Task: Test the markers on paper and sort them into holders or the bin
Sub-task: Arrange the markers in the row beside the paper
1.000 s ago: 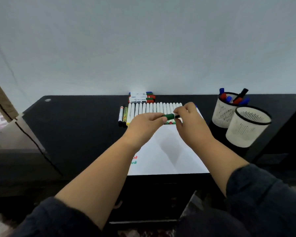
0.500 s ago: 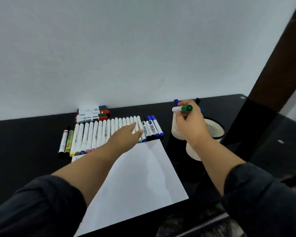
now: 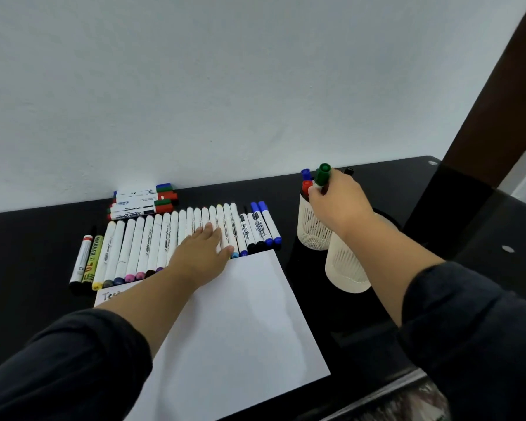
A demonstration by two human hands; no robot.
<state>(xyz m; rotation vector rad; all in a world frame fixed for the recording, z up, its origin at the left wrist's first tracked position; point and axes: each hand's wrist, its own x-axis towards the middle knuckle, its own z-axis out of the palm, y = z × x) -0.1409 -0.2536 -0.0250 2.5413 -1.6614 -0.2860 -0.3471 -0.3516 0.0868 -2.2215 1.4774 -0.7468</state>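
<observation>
My right hand [image 3: 337, 199] grips a green-capped marker [image 3: 322, 174] upright over the far white mesh holder [image 3: 312, 229], which holds red and blue markers. A second white mesh holder [image 3: 345, 268] stands in front of it, partly behind my right arm. My left hand [image 3: 202, 253] lies flat, fingers apart, on a long row of white markers [image 3: 152, 244] at the top edge of the white paper [image 3: 243, 323]. Faint handwriting shows at the paper's top left corner.
A stack of thick whiteboard markers [image 3: 142, 202] lies by the wall behind the row. Black and blue whiteboard markers [image 3: 260, 229] end the row on the right. The black desk [image 3: 28, 238] runs to the wall; a dark post [image 3: 492, 101] rises at the right.
My right hand has carried the green marker from over the paper to the far holder and turned it upright. My left hand let go of it and moved onto the marker row.
</observation>
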